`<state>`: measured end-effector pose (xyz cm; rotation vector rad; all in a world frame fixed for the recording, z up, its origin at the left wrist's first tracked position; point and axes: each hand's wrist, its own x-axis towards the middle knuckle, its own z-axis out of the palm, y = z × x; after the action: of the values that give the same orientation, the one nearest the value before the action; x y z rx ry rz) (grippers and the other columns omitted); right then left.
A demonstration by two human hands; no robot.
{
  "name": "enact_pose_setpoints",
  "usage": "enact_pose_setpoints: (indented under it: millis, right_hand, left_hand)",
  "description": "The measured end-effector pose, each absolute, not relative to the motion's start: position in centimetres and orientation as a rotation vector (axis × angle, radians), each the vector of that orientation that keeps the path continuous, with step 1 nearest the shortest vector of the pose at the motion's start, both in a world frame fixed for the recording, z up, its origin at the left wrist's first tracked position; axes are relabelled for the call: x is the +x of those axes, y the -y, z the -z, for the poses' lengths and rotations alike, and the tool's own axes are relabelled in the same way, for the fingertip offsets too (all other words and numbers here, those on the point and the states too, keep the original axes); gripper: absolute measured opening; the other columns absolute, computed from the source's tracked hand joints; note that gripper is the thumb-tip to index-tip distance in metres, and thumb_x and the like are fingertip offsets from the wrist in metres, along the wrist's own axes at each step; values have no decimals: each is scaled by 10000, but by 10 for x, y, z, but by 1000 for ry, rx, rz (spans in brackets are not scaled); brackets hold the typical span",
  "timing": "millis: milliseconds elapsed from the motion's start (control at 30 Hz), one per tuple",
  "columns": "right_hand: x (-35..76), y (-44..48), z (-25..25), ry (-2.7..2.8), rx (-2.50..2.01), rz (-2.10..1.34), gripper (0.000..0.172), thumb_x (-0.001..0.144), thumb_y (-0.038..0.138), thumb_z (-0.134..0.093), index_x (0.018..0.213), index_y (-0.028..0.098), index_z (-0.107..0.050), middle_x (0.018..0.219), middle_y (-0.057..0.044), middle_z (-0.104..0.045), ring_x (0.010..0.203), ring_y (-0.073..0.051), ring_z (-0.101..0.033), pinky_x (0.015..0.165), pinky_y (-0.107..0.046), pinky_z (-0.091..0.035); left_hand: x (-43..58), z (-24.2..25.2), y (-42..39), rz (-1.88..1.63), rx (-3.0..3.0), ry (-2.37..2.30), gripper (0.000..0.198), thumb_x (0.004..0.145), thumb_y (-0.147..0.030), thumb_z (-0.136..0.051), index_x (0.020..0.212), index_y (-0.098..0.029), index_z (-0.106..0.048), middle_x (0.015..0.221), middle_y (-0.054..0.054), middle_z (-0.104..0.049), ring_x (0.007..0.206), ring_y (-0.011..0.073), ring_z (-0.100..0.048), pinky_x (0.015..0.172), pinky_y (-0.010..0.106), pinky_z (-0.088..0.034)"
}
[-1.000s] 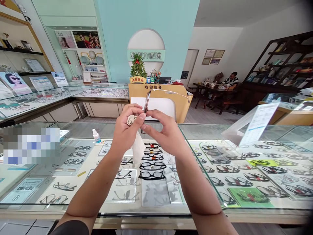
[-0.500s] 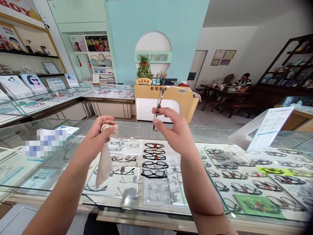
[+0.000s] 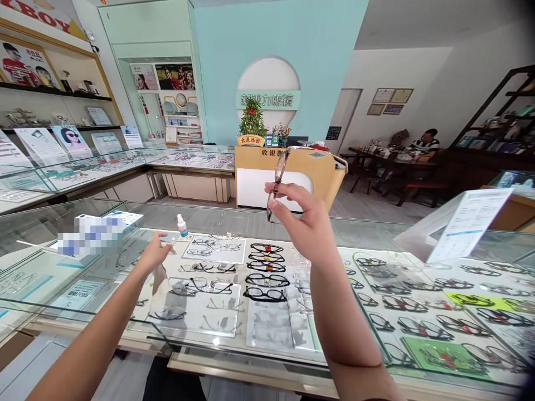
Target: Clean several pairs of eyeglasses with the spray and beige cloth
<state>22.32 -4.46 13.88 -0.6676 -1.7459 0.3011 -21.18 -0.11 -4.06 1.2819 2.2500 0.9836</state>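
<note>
Raised over the glass counter, my right hand [image 3: 303, 217] pinches a pair of eyeglasses [image 3: 281, 167] by the frame, seen nearly edge-on. My left hand [image 3: 156, 250] is lower and to the left, its fingers closed on a pale beige cleaning cloth [image 3: 159, 287] that hangs down over the glass. Just beyond the left hand stands a small white bottle [image 3: 182, 225] with a blue label. Beneath the glass top lie rows of eyeglasses, among them a column of black frames [image 3: 266, 280] between my two arms.
A white box [image 3: 90, 234] with a blurred patch stands on the counter's left. A slanted sign holder [image 3: 468, 223] is on the right. Farther off are a cashier desk [image 3: 326, 178], more glass showcases [image 3: 192, 159], and a person [image 3: 426, 146] seated at a dark table.
My left hand has moved down and left with the cloth, revealing the white bottle. My right hand still holds the eyeglasses up, turned slightly. The view has shifted a little to the left.
</note>
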Motion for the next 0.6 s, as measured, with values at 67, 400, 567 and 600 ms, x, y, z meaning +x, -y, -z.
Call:
enact_pose_setpoints:
  millis: [67, 400, 567, 600]
  right_hand:
    - [224, 45, -140, 1744, -674, -304, 216, 1041, 331, -735, 1215, 282, -854, 1287, -69, -882, 1117, -263, -776, 1079, -509, -594]
    - [227, 46, -141, 1745, -713, -313, 214, 1060, 369, -710, 1195, 301, -862, 1282, -59, -878, 1132, -278, -763, 1072, -511, -599]
    - [231, 47, -144, 1729, -711, -332, 212, 1065, 385, -710, 1180, 301, -867, 1300, -50, -880, 1159, -278, -769, 1084, -515, -604]
    - [232, 47, -144, 1718, -707, -337, 216, 1062, 382, -712, 1187, 298, -867, 1295, -49, -881, 1148, -273, -769, 1081, -512, -606]
  left_hand:
    - [-213, 45, -8, -990, 1267, -2288, 482, 799, -345, -677, 1248, -224, -548, 913, 48, -693, 892, 314, -740, 799, 394, -552]
    - [-192, 39, -70, -1101, 1282, -2370, 909, 828, -545, -857, 1533, -151, -440, 1651, 330, -580, 1650, 475, -490, 1290, 556, -436]
    - [-177, 38, -88, -1084, 1166, -2287, 630, 829, -354, -835, 1352, -190, -524, 1306, 238, -782, 1418, 477, -680, 1166, 566, -509]
    - [-173, 36, -91, -1106, 1144, -2271, 548, 833, -312, -811, 1291, -195, -533, 1269, 237, -780, 1391, 479, -689, 1147, 569, -513]
